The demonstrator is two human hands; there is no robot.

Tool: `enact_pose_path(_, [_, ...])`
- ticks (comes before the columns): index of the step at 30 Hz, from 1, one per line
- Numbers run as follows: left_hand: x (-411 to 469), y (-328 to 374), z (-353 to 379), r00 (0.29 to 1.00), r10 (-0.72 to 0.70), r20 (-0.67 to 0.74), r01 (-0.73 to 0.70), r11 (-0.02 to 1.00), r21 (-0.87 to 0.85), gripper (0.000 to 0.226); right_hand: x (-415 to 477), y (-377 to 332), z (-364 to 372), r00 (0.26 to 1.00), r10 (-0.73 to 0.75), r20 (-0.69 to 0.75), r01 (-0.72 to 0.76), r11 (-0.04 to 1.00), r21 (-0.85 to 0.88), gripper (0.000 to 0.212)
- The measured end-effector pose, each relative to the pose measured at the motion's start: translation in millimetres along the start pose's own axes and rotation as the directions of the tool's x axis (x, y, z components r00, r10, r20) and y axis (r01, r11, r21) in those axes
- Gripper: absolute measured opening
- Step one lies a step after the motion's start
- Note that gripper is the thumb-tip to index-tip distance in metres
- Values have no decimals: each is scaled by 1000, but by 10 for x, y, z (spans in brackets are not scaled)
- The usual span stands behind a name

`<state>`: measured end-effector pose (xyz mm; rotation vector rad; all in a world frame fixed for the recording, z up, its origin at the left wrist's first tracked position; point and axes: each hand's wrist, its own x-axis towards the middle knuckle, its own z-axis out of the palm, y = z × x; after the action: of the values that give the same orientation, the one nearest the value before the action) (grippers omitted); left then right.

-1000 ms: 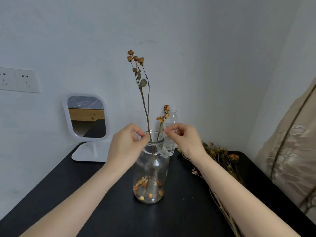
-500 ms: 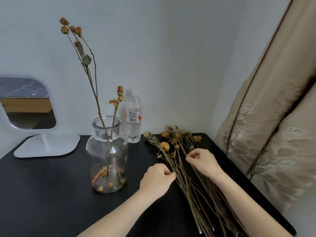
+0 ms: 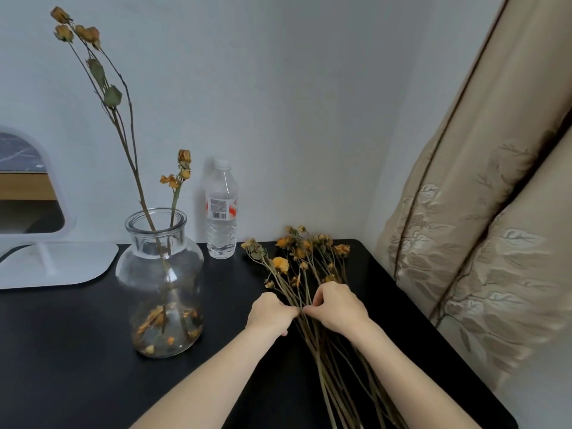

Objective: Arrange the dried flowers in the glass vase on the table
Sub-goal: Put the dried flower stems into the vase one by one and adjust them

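Note:
A clear glass vase (image 3: 161,283) stands on the black table (image 3: 77,351), left of centre. It holds two dried stems: a tall one (image 3: 123,128) with brown buds and a short one (image 3: 178,187) with orange blooms. Loose petals lie at its bottom. A bundle of dried flowers (image 3: 305,258) lies flat on the table to the right, heads toward the wall. My left hand (image 3: 270,312) and my right hand (image 3: 335,308) rest on the bundle's stems, fingertips meeting and pinching at the stems.
A plastic water bottle (image 3: 221,212) stands behind the vase near the wall. A white stand mirror (image 3: 40,212) sits at the far left. A beige embroidered curtain (image 3: 495,243) hangs along the table's right edge.
Both hands left the vase mouth and moved right to the bundle. Since half a second ago they have closed in together on the stems. My view turned right.

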<state>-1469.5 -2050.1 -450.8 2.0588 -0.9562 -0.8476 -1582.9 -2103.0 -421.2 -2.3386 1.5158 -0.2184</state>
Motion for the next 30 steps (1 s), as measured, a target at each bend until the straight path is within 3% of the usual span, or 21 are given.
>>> enact_pose_path(11, [-14,39,-145,996,71,-60,-77,991,-108,46,54,34,30,997,68,-39,-70,997,-39,8])
enact_pose_path(15, [-59,77,-259,993,103,-65,-112,981,-157,29,57,-10,56,999,-14,-51,13,1000,-20,13])
enact_pose_path(20, [-141,148,-388,979,176,-105,-193,964,-181,29,71,-124,95,1000,-7,9,7,998,-62,21])
enact_pose_path(30, [-187,197,-589,950,294,-108,-302,951,-65,33,145,-138,66,995,43,93,-56,988,141,22])
